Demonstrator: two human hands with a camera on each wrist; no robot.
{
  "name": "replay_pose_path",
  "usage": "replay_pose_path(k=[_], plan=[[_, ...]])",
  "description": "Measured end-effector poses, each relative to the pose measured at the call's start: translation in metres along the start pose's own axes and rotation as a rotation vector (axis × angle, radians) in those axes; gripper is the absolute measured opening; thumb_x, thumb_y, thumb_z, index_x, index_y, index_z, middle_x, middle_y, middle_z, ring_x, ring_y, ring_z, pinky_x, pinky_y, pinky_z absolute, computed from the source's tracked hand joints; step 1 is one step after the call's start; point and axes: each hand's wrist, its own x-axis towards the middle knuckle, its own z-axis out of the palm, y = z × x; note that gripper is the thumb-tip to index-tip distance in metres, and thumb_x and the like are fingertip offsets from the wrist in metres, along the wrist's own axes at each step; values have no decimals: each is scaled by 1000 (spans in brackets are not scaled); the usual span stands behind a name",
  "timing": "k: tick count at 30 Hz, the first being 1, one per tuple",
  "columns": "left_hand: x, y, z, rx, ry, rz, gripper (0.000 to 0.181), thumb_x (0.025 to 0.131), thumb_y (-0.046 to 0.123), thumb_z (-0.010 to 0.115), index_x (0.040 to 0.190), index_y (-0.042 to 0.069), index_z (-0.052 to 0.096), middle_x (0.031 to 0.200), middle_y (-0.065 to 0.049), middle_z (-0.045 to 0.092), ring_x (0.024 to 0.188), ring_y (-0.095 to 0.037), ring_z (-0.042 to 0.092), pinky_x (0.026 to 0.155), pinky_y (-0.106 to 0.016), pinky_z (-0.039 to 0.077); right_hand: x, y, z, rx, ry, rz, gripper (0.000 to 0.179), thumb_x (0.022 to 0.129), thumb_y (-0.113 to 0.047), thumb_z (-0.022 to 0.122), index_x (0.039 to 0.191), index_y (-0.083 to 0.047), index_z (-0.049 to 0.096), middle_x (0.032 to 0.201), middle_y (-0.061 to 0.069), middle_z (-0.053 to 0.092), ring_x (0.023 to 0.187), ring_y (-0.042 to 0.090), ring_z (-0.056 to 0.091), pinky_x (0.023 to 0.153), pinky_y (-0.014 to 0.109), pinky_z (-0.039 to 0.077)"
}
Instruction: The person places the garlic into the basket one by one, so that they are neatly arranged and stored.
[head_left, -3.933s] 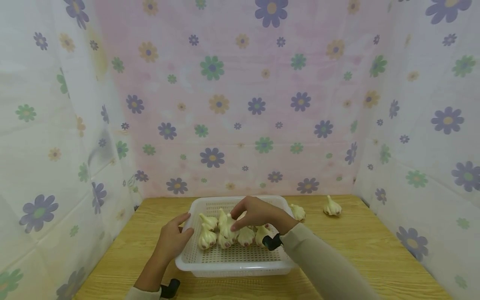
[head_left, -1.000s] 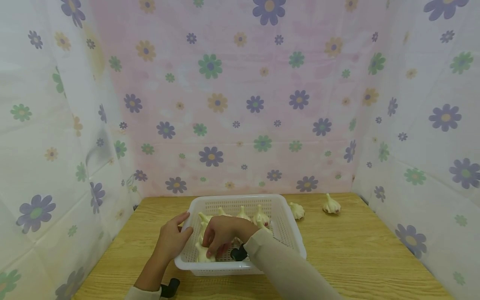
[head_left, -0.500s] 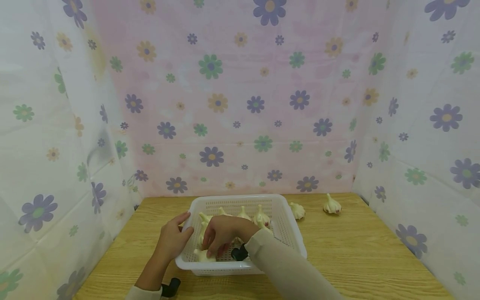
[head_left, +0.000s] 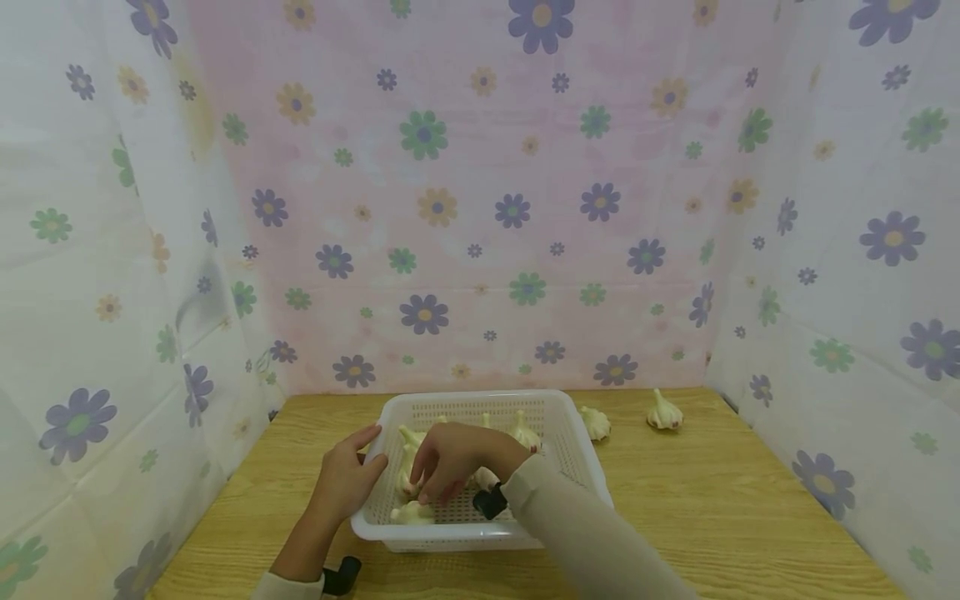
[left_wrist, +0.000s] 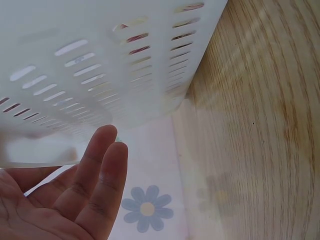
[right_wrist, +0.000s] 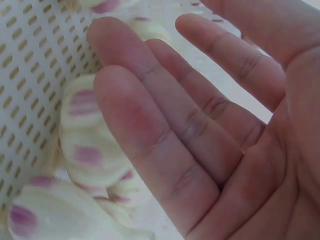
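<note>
A white slotted plastic basket (head_left: 480, 531) sits on the wooden table with several garlic bulbs inside. My left hand (head_left: 345, 475) grips its left rim, thumb over the edge; in the left wrist view, other fingers extend along the outer wall (left_wrist: 150, 107). My right hand (head_left: 459, 454) is inside the basket with its fingertips right by a garlic bulb (head_left: 411, 514) lying on its side in the front left corner. Straight, unloaded fingers (right_wrist: 145, 125) show in the right wrist view, beside purple-marked bulbs (right_wrist: 92, 132). The right hand hides part of the garlic behind it.
Two garlic bulbs lie outside the basket: one close to its right side (head_left: 596, 423), another farther right (head_left: 664, 412). Flowered cloth (head_left: 480, 275) encloses the table at the back and both sides.
My right hand has carried a garlic bulb from mid-basket to the front left, where it tipped onto its side; the fingers have now let go and lifted slightly. The left hand stays at the rim.
</note>
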Motion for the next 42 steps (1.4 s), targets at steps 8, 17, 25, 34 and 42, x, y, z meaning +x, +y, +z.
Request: replay_pose_path(k=[8, 17, 25, 34, 42], plan=[[-1, -3, 3, -20, -6, -3, 57, 94, 13, 65, 150, 5, 54, 143, -27, 60, 86, -23, 76, 59, -33, 62, -13, 11, -19, 15, 44, -6, 29, 83, -17, 86, 111, -11, 80, 92, -4, 76, 78, 29, 78, 71, 44, 65], [-3, -1, 6, -36, -9, 6, 56, 95, 12, 65, 150, 4, 54, 137, -29, 63, 87, -23, 76, 58, -33, 62, -44, 33, -57, -1, 135, -63, 27, 87, -25, 84, 114, -22, 80, 107, -2, 77, 80, 25, 78, 70, 42, 64], [-2, -2, 5, -26, -4, -13, 56, 95, 13, 65, 149, 3, 54, 135, -28, 65, 89, -25, 76, 59, -33, 62, -81, 55, -91, 10, 277, -73, 26, 94, -33, 77, 119, -24, 78, 121, 4, 74, 84, 21, 77, 73, 37, 64], [-3, -4, -1, 20, -17, -29, 57, 96, 14, 64, 150, 4, 53, 141, -27, 61, 90, -23, 75, 61, -30, 62, -110, 97, -106, 100, 489, -16, 32, 98, -38, 70, 123, -19, 76, 128, 8, 71, 91, 23, 76, 79, 40, 63], [2, -2, -1, 1, -11, -24, 58, 95, 15, 64, 150, 3, 53, 140, -27, 62, 91, -25, 76, 61, -31, 63, -129, 145, -115, 234, 797, 110, 36, 102, -39, 64, 132, -20, 70, 138, 11, 64, 110, 29, 69, 95, 51, 57]])
